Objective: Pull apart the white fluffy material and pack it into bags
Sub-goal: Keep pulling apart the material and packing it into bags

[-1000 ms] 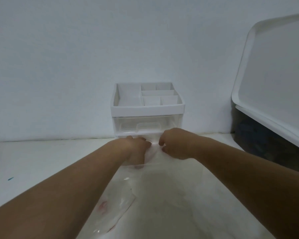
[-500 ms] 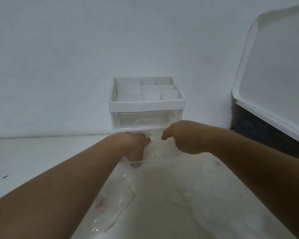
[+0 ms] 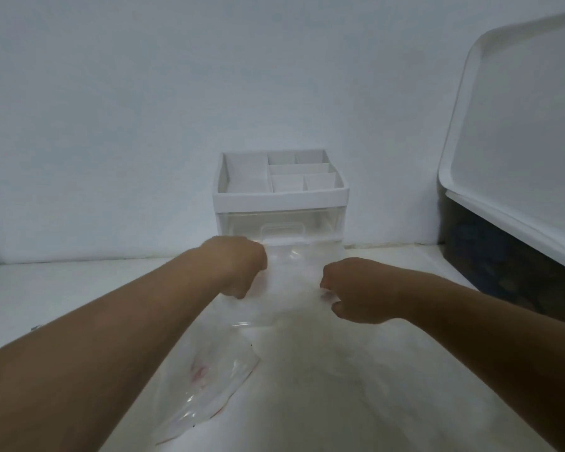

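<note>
Two fists clamped on white fluffy fibre material.
Left hand and right hand grip it, stretched between them; clear crumpled plastic bag lies below the left grip.

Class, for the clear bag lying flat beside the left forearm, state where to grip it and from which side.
Probably pinch the flat bag at its free right edge, fingers coming from the right: it lies thin on the table, and the left forearm overlaps its left side.
</note>
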